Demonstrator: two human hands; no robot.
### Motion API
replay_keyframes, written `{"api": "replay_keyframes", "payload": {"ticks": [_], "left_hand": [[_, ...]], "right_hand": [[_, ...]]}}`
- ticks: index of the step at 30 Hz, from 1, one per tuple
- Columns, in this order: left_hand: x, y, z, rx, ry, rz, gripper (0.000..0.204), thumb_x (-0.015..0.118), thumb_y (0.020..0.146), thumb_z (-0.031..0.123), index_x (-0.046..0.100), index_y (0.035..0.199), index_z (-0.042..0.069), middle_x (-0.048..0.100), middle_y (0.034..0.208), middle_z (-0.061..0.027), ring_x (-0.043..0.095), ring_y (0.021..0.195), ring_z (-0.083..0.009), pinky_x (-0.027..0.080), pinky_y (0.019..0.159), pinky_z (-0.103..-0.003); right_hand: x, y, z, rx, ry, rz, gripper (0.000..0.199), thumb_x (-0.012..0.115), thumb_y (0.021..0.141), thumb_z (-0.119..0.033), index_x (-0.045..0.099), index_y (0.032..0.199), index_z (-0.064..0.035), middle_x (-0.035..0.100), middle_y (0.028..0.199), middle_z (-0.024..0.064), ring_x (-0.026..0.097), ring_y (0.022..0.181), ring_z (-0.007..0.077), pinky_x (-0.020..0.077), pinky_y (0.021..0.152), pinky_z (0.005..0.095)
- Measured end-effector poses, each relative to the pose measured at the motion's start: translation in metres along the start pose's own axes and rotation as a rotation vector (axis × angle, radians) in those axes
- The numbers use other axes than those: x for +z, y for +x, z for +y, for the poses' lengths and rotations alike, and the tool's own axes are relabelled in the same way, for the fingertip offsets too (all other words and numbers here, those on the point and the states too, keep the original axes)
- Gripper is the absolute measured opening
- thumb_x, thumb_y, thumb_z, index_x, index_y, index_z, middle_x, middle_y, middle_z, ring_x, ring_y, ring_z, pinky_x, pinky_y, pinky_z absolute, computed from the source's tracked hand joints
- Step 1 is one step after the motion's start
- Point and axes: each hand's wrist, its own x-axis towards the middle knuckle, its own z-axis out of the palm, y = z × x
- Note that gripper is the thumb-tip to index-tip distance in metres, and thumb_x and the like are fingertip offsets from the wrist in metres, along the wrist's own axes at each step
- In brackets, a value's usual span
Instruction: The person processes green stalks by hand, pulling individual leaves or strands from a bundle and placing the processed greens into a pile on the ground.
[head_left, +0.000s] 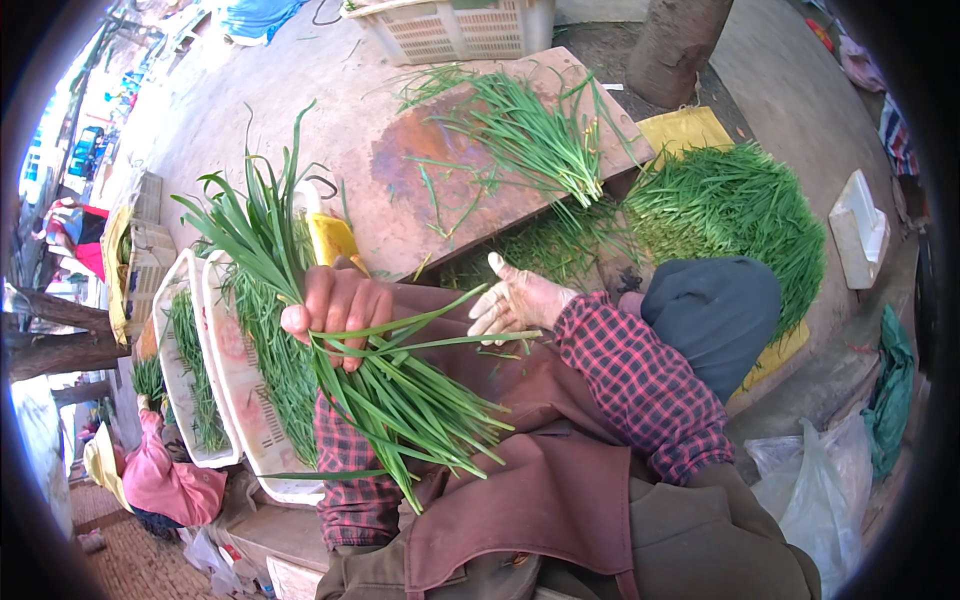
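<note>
Left hand (pixel 335 312) fisted around a bunch of green chives (pixel 370 370), held over the lap above the brown apron (pixel 540 470). Right hand (pixel 520 300) spread, fingertips on one stalk of that bunch. More loose chives (pixel 530 135) lie at the wooden board's (pixel 400 160) far edge; white crate (pixel 235 370) just left.

Open gap between left hand (pixel 335 312) and right hand (pixel 515 300), crossed only by loose green stalks (pixel 400 395); left flank blocked by white crates (pixel 235 400), forward path barred by board (pixel 440 170) with cut greens (pixel 530 140), right side hemmed by green heap (pixel 730 210)
</note>
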Motion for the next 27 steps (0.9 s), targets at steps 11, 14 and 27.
{"api": "replay_keyframes", "payload": {"ticks": [11,14,27], "left_hand": [[-0.003,-0.010,0.007,-0.027,0.022,0.026,0.023,0.048,0.086,0.015,0.045,0.064,0.009,0.066,0.061,-0.0100,0.067,0.053,-0.0221,0.049,0.043,-0.028],[-0.001,-0.022,0.010,0.020,0.068,0.122,0.023,0.045,0.090,0.016,0.045,0.068,0.008,0.064,0.058,-0.0084,0.064,0.050,-0.0202,0.050,0.044,-0.027],[0.030,-0.056,0.016,0.128,0.449,1.006,0.024,0.052,0.097,0.028,0.040,0.082,0.013,0.035,0.074,0.0022,0.036,0.066,-0.0103,0.035,0.057,-0.027]], "right_hand": [[0.059,-0.026,-0.013,-0.381,-0.141,-0.162,0.050,0.063,0.098,-0.035,0.062,0.121,0.0085,0.072,0.093,0.0160,0.070,0.072,0.0193,0.0581,0.067,0.0309],[0.074,-0.045,-0.014,-0.477,-0.165,-0.064,0.044,0.067,0.096,-0.023,0.059,0.126,0.0076,0.071,0.103,0.0145,0.070,0.083,0.0166,0.0572,0.073,0.0294],[0.133,-0.078,0.000,-0.644,-0.166,0.222,0.031,0.064,0.096,-0.006,0.061,0.124,0.0080,0.072,0.104,0.0145,0.071,0.095,0.0184,0.0578,0.082,0.0295]]}}
